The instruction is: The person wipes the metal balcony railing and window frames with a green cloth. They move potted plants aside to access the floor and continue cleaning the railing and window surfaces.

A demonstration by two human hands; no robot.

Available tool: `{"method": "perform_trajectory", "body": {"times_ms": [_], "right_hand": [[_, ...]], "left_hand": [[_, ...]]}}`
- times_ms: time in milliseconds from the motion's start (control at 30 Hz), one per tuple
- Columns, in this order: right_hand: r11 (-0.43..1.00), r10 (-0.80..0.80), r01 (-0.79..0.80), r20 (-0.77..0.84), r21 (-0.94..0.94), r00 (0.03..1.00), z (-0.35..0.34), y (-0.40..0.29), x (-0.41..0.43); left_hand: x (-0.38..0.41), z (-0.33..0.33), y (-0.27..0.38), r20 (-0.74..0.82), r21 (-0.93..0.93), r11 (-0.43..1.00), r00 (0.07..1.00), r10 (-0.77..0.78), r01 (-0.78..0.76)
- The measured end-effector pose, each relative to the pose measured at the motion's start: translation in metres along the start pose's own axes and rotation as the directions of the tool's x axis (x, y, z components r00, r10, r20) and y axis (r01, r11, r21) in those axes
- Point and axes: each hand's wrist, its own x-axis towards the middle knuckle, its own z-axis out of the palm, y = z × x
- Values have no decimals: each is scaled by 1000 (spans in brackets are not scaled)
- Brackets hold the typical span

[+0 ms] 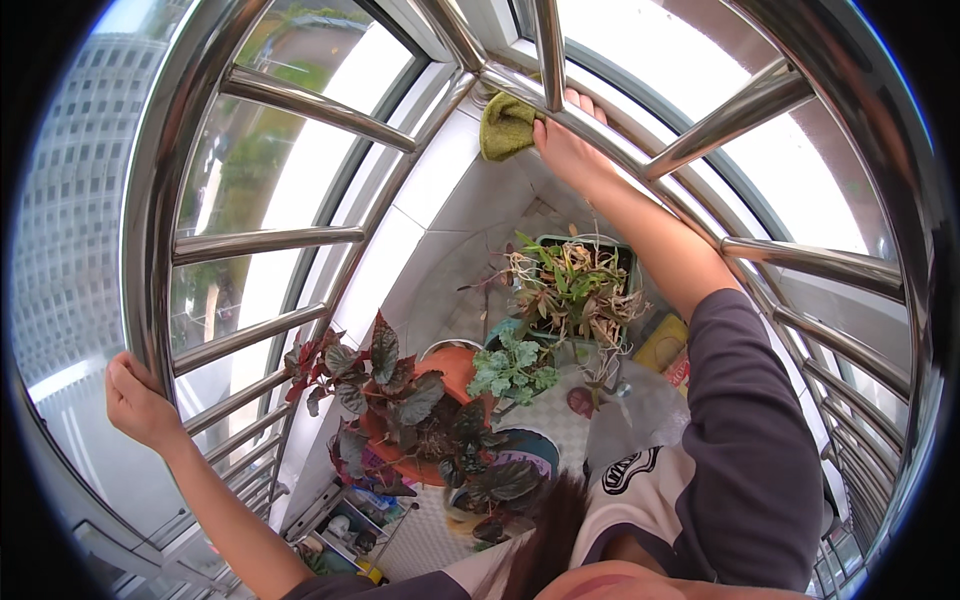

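Observation:
With its fingers curled around the thick outer rail of the stainless steel railing (150, 225), my left hand (140, 401) is at the left. My right hand (571, 146) reaches to the railing's far corner; part of it is behind the lower rail. A folded olive-green cloth (506, 127) hangs at its fingertips, against the rail and the window ledge. Thumb and fingers meet the cloth's right edge, and the rail hides some of the fingers.
Below are a square planter of partly dried plants (581, 289), a pale green leafy plant (510, 367) and a dark-leaved begonia (420, 401) by an orange pot (450, 367). Metal bars and window panes surround both arms. A box of small items (349, 529) stands on the tiled floor.

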Motion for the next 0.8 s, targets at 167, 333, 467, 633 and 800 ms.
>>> {"method": "perform_trajectory", "body": {"times_ms": [167,333,467,633,800], "right_hand": [[967,-252,244,-187,-68,949,-9,9,-18],[775,-623,611,30,163,782,14,18,-19],[864,-219,33,317,502,923,24,14,-14],[733,-199,-164,438,660,876,7,25,-16],[701,-159,-330,590,632,792,-58,76,-81]], "left_hand": [[-1,2,3,5,17,1000,1000,-4,4],[0,-1,4,-3,-22,1000,1000,-18,18],[-2,3,2,-7,-21,998,998,-63,63],[0,-3,0,-12,23,999,999,-46,46],[2,2,-4,10,190,982,1000,-4,2]]}}
